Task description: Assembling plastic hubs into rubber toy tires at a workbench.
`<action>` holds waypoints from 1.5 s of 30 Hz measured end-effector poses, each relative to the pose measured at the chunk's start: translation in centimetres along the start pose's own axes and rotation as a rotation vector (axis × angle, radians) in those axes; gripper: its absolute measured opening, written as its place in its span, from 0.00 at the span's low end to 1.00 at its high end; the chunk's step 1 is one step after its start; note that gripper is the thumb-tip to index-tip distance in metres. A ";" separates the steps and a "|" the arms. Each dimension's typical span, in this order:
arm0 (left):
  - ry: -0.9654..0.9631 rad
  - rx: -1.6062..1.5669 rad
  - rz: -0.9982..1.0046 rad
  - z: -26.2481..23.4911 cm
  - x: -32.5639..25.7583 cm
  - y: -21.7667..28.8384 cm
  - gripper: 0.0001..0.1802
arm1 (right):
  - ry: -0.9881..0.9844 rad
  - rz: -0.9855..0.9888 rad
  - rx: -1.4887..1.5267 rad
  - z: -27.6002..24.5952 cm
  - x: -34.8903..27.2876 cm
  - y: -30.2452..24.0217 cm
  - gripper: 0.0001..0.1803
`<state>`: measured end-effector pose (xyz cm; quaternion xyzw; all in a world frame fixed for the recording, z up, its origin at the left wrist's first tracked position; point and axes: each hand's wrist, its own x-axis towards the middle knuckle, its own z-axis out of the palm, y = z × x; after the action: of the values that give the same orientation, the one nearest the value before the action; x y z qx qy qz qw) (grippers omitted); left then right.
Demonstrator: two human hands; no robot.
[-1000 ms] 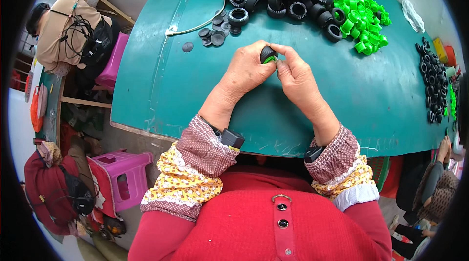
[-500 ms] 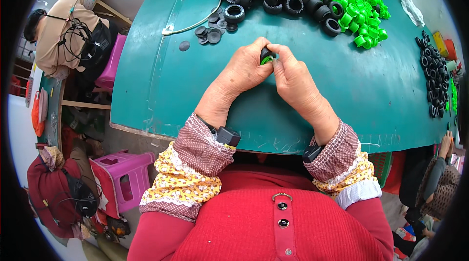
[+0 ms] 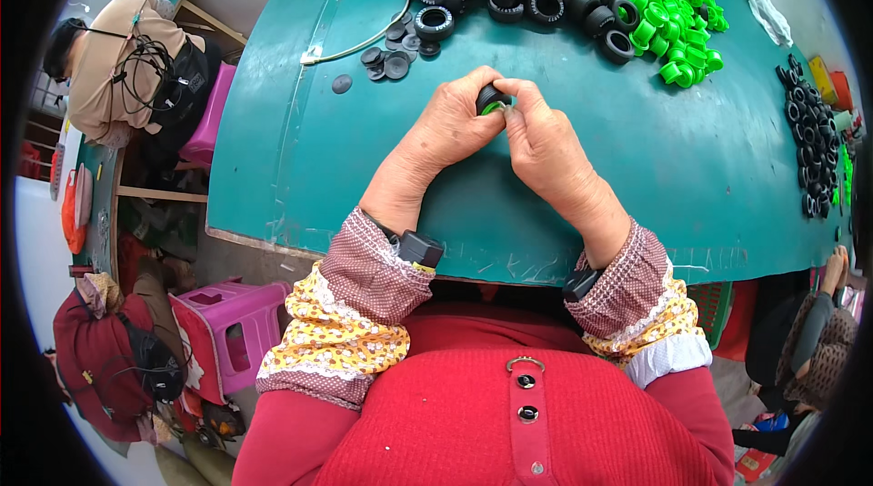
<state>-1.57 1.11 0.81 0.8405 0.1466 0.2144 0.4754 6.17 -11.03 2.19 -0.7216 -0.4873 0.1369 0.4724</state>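
Over the middle of the table, my left hand [image 3: 457,120] is closed round a small black toy tyre [image 3: 489,99]. A bright green wheel hub [image 3: 494,108] shows at the tyre's lower side, partly inside it. My right hand [image 3: 548,142] is closed too, its thumb and forefinger pinching at the tyre's right edge. The fingers hide much of both pieces. Beyond my hands lies a heap of black tyres [image 3: 546,6], and against its right side a pile of green hubs [image 3: 684,57].
Flat black discs [image 3: 396,65] lie left of the tyres, near a pale bent cord [image 3: 364,48] on the green table [image 3: 300,150]. More tyres [image 3: 812,136] line the far right. Co-workers sit at left and right; a pink stool [image 3: 238,336] stands at lower left.
The tyre has tilted between my fingers, so more of its black side shows and less green. My hands have hardly shifted.
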 end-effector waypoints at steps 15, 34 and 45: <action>0.025 0.005 -0.003 0.1 -0.3 0.6 0.13 | 0.014 0.005 -0.041 0.0 -0.2 -0.1 0.11; 0.073 0.017 -0.087 0.7 -0.1 0.8 0.13 | 0.037 0.042 0.089 0.2 0.5 0.4 0.13; 0.061 0.034 0.019 0.5 -0.2 -0.2 0.11 | -0.011 0.081 -0.075 0.4 -0.1 -0.3 0.13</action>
<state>-1.51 0.74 0.38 0.8429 0.1565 0.2420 0.4544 5.67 -10.85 2.19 -0.7571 -0.4651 0.1413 0.4364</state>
